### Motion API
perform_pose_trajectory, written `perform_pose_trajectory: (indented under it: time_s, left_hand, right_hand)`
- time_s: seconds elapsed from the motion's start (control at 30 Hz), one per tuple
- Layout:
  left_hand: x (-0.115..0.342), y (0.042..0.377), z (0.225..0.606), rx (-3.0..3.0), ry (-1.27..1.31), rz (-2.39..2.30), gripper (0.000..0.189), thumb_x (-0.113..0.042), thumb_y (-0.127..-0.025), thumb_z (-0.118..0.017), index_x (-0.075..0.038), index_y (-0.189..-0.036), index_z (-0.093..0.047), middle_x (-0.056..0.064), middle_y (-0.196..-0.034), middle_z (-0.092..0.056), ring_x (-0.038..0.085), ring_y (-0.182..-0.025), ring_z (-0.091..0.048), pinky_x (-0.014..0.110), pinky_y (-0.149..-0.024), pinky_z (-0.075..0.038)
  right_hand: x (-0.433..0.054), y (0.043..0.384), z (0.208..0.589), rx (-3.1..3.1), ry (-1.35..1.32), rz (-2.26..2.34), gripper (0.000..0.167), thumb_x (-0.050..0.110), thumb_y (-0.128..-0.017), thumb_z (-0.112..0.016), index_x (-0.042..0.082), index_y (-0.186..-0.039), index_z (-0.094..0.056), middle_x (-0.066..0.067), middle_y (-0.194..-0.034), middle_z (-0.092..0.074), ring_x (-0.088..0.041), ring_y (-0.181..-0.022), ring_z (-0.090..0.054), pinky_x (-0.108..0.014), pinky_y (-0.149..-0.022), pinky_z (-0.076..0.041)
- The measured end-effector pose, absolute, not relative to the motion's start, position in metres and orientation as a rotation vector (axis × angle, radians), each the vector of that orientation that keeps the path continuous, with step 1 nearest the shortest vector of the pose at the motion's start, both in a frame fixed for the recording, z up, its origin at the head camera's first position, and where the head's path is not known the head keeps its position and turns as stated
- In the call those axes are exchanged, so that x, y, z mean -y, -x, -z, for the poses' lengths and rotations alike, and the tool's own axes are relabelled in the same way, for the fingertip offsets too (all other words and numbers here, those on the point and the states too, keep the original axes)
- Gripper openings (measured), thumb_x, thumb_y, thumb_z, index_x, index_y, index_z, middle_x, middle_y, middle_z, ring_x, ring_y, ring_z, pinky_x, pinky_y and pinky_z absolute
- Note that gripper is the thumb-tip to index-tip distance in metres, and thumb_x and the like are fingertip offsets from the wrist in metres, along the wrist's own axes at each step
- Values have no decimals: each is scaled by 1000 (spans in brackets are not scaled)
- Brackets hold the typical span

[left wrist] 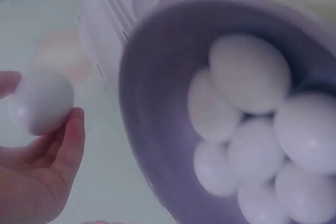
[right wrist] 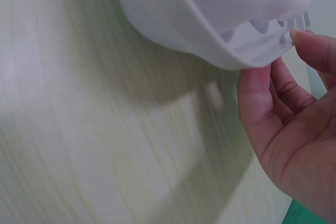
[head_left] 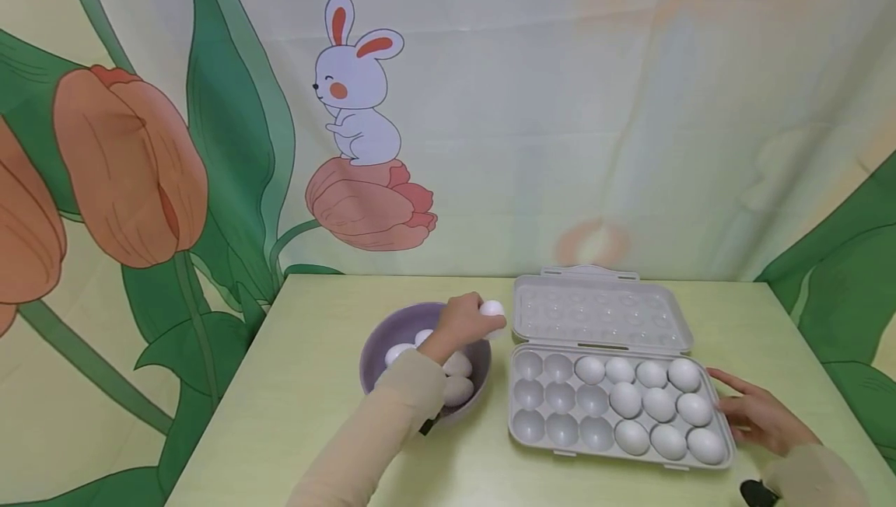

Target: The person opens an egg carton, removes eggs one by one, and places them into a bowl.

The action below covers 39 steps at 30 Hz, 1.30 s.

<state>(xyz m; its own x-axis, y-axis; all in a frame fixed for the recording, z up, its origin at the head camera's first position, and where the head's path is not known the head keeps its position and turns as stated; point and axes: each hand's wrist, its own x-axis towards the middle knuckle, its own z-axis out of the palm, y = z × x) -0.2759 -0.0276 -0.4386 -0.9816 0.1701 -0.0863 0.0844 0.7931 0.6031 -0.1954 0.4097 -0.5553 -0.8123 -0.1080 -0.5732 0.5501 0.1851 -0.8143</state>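
Note:
My left hand (head_left: 463, 322) holds a white egg (head_left: 492, 309) between thumb and fingers, above the right rim of a purple bowl (head_left: 372, 351). In the left wrist view the same egg (left wrist: 43, 100) sits at the fingertips, beside the bowl. Several more white eggs (left wrist: 249, 72) lie in the bowl. To its right, a white plastic egg carton (head_left: 561, 429) lies open on the table, with eggs (head_left: 659, 404) in the cups toward its right side and bare cups on the left. My right hand (head_left: 763, 417) pinches the carton's right edge, thumb over the rim (right wrist: 247, 65) and fingers below.
The carton's lid (head_left: 602, 314) is folded back behind the egg cups. A pale wood-grain table (head_left: 280, 414) carries everything. Behind it hangs a cloth backdrop (head_left: 518, 141) printed with a rabbit and tulips.

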Motion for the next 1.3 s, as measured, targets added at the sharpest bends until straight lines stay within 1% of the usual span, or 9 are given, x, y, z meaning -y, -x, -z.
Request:
perform_pose_trajectory:
  time_s: [0.1,0.23,0.3,0.4,0.47,0.57,0.7,1.07,1.3]
  left_hand:
    - [46,274,440,-2811,-258,-893,26,-30,-69,-62,-6,-78,-56,3,-71,-56,14,-60,-47,23,-53,-38]
    - [65,269,446,-2765,-363,-775,25,-29,-71,-63,-7,-80,-57,1,-71,-55,13,-61,-46,23,-55,-38]
    - [71,266,449,-2750,-406,-711,24,-29,-71,-64,-9,-80,-56,-1,-70,-54,13,-60,-45,23,-55,-37]
    - [79,261,453,-2742,-461,-626,23,-29,-70,-66,-10,-77,-54,-2,-68,-52,12,-58,-43,23,-53,-36]
    - [82,258,455,-2743,-479,-582,23,-28,-69,-66,-11,-76,-53,-2,-67,-51,12,-57,-42,23,-52,-35]
    - [85,254,459,-2744,-492,-544,23,-26,-67,-67,-11,-77,-53,-2,-69,-51,13,-60,-43,24,-54,-36]
    - [88,248,465,-2750,-491,-516,24,-23,-64,-67,-10,-78,-53,-1,-71,-52,15,-63,-45,26,-56,-37]
    - [92,238,475,-2790,-532,-511,22,-20,-60,-66,-11,-71,-50,0,-69,-49,15,-60,-44,27,-56,-37]
    - [94,234,476,-2786,-473,-522,23,-23,-59,-67,-12,-67,-48,-1,-65,-48,15,-57,-43,25,-52,-36]
  right_hand:
    - [-411,195,556,-1948,-413,1680,70,23,-80,-61,39,-136,-23,6,-86,-56,-10,-67,-52,-26,-61,-44]
    - [-411,196,556,-1953,-399,1675,76,23,-80,-62,32,-140,-16,6,-86,-56,-10,-68,-52,-26,-61,-44]
    - [-412,196,556,-1951,-391,1677,73,23,-80,-61,37,-138,-19,6,-86,-57,-10,-67,-53,-26,-61,-45]
    - [-413,195,557,-1941,-373,1690,60,22,-80,-60,49,-125,-30,7,-85,-57,-9,-67,-53,-25,-61,-45]
    - [-414,195,558,-1936,-342,1698,51,22,-82,-59,52,-115,-36,7,-85,-58,-8,-67,-54,-25,-61,-45]
    - [-414,194,558,-1934,-352,1708,46,21,-81,-59,54,-108,-40,7,-84,-58,-8,-68,-54,-25,-62,-45]
    - [-413,194,557,-1941,-383,1705,48,22,-80,-61,54,-109,-40,7,-85,-57,-8,-69,-54,-26,-63,-45]
    - [-412,195,559,-1951,-380,1691,54,22,-80,-60,52,-118,-36,7,-86,-56,-9,-69,-53,-26,-62,-45]
    - [-413,195,559,-1938,-361,1705,47,22,-82,-59,54,-110,-40,7,-85,-57,-8,-67,-53,-25,-61,-45]
